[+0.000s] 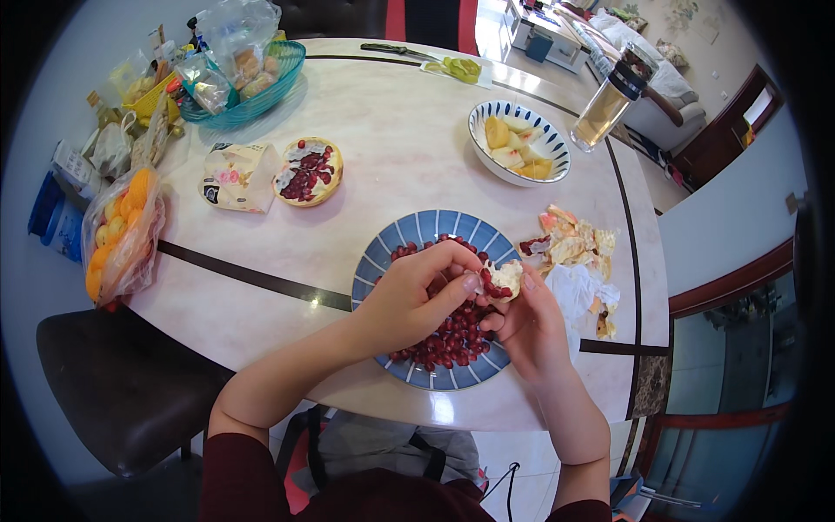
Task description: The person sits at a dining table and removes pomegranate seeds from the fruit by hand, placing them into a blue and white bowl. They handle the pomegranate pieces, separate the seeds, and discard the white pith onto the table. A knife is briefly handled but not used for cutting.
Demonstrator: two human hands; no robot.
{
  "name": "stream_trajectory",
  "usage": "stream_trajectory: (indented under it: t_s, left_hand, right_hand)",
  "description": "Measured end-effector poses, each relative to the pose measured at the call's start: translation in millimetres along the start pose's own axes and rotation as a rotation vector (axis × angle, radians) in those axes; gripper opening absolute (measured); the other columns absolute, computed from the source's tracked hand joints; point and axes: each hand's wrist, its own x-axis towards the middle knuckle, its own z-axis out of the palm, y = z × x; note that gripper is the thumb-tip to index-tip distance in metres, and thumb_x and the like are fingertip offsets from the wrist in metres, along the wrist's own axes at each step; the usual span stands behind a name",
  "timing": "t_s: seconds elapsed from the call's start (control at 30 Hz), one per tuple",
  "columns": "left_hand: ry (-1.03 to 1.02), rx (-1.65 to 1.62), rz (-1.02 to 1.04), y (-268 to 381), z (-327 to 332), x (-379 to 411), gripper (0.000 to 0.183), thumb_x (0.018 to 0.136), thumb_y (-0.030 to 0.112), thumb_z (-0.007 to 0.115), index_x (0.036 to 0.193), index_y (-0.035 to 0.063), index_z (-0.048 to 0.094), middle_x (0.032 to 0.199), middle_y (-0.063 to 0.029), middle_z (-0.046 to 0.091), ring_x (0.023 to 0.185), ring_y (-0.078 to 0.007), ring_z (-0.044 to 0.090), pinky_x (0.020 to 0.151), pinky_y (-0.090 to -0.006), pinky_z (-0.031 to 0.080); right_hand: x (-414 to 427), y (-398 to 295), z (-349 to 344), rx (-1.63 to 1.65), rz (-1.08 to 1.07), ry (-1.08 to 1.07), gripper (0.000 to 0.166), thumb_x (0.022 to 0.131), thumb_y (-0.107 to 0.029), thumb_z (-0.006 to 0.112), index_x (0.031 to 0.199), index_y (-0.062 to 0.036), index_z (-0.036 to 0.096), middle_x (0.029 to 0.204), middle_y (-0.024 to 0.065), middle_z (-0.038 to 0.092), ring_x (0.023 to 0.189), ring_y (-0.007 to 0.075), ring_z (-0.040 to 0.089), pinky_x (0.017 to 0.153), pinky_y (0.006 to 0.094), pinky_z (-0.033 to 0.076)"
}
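Observation:
A chunk of pomegranate (501, 282) with white pith and a few red seeds is between my hands, above a blue plate with white stripes (375, 267). My right hand (538, 320) grips its right side. Thumb and forefinger of my left hand (417, 293) pinch at its left edge, on what looks like a bit of pale membrane. Loose pomegranate seeds (450, 339) lie heaped on the plate, partly hidden by my hands. To the upper left, a cut pomegranate half (308, 171) rests cut side up on the table.
Peel scraps (577, 245) and crumpled white tissue (574, 290) lie right of the plate. Beyond stand a bowl of cut fruit (520, 143) and a glass bottle (613, 98). A knife (398, 50) lies at the far edge. Bagged oranges (124, 228) and a teal basket (261, 107) are left.

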Motion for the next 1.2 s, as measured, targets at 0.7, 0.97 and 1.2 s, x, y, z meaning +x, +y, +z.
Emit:
stream_trajectory:
  t_s: [0.7,0.97,1.2]
  left_hand:
    - [0.038,0.374,-0.002,18,12,46,0.009,0.092,0.008,0.051,0.099,0.0035,0.049,0.085,-0.0070,0.060,0.083,-0.0120,0.059,0.072,-0.0223,0.046]
    - [-0.349,1.228,0.438,-12,103,85,0.025,0.086,0.020,0.058,0.107,0.0079,0.056,0.094,-0.0151,0.057,0.082,-0.0282,0.061,0.073,-0.0371,0.050]
    - [-0.478,1.537,0.488,-70,155,44,0.019,0.077,0.018,0.059,0.090,0.0054,0.055,0.079,-0.0079,0.055,0.070,-0.0200,0.060,0.055,-0.0324,0.048]
  right_hand:
    - [-2,-95,-60,0.197,-0.632,0.228,0.021,0.093,-0.024,0.053,0.101,-0.0045,0.056,0.096,0.0050,0.060,0.090,0.0146,0.061,0.069,0.0244,0.053]
    - [3,-112,-93,0.324,-0.672,0.351,0.017,0.092,-0.023,0.055,0.095,-0.0056,0.056,0.088,0.0029,0.059,0.078,0.0123,0.058,0.065,0.0243,0.051]
    - [4,-100,-74,0.279,-0.588,0.350,0.017,0.091,-0.024,0.056,0.097,-0.0086,0.056,0.090,0.0021,0.061,0.079,0.0109,0.058,0.064,0.0240,0.050]
